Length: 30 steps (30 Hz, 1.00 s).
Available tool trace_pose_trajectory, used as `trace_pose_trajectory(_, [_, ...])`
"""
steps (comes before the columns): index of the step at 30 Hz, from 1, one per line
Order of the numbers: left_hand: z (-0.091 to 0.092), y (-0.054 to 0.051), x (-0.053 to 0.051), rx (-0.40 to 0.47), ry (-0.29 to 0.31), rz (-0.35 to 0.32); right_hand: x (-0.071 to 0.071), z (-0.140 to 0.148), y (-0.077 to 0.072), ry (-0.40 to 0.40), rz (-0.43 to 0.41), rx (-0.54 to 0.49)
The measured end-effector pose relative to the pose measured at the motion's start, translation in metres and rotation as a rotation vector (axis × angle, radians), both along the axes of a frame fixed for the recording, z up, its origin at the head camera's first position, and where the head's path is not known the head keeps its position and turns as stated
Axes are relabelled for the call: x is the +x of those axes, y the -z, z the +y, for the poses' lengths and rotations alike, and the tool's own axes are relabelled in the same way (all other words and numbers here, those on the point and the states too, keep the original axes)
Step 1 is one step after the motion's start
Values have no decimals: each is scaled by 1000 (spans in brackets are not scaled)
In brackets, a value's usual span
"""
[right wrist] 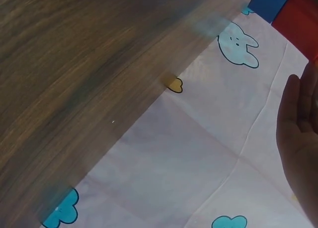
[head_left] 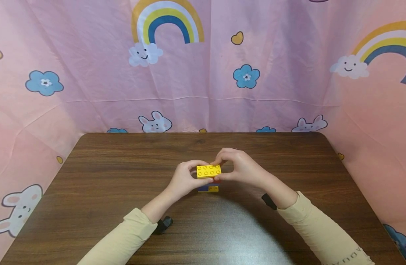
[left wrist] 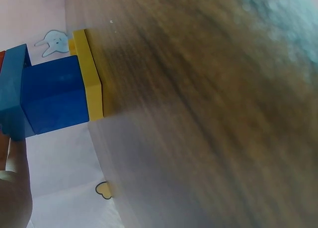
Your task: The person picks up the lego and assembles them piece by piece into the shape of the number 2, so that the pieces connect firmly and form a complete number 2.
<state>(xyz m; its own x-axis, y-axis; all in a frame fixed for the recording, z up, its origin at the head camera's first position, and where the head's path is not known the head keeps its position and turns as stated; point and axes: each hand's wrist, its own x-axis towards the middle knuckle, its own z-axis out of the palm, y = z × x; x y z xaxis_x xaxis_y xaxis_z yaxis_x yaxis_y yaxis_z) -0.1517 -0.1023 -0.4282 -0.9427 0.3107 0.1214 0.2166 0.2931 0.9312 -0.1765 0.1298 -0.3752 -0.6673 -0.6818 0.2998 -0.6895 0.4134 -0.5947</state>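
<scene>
A yellow eight-stud toy brick (head_left: 208, 171) tops a small tower near the middle of the table. My left hand (head_left: 183, 179) pinches its left side, thumb along the front and fingers behind. From the right, my right hand (head_left: 245, 167) pinches the same brick near its right end. Beneath it, a red brick (right wrist: 298, 22) shows in the right wrist view. The left wrist view shows a lighter blue brick (left wrist: 14, 84), then a dark blue brick (left wrist: 54, 94), on a yellow bottom brick (left wrist: 88, 74) standing on the table. The top yellow brick is outside both wrist views.
The brown wood-grain table (head_left: 123, 158) extends around the tower. A pink curtain (head_left: 272, 44) with rainbows, flowers and rabbits hangs behind the table and at both sides. Black straps, one (head_left: 163, 224) by the left wrist and one (head_left: 269, 201) by the right, show below the forearms.
</scene>
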Motion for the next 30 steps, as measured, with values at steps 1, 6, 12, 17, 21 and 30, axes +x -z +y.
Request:
trace_pose_trajectory(1, [0, 0, 0, -1, 0, 0, 0, 0, 0, 1, -1, 1])
trace_pose_trajectory(6, [0, 0, 0, -5, 1, -3, 1, -1, -2, 13, -19, 4])
trace_pose_trajectory(12, [0, 1, -1, 0, 10, -6, 2, 0, -1, 37, -24, 14])
trace_pose_trajectory(17, [0, 0, -1, 2, 7, -14, 2, -1, -2, 31, -17, 10])
trace_pose_trajectory(21, [-1, 0, -1, -9, 1, -10, 2, -2, -2, 20, -5, 13])
trace_pose_trajectory(30, [-1, -1, -2, -14, 24, -7, 6, -4, -6, 46, 55, 98])
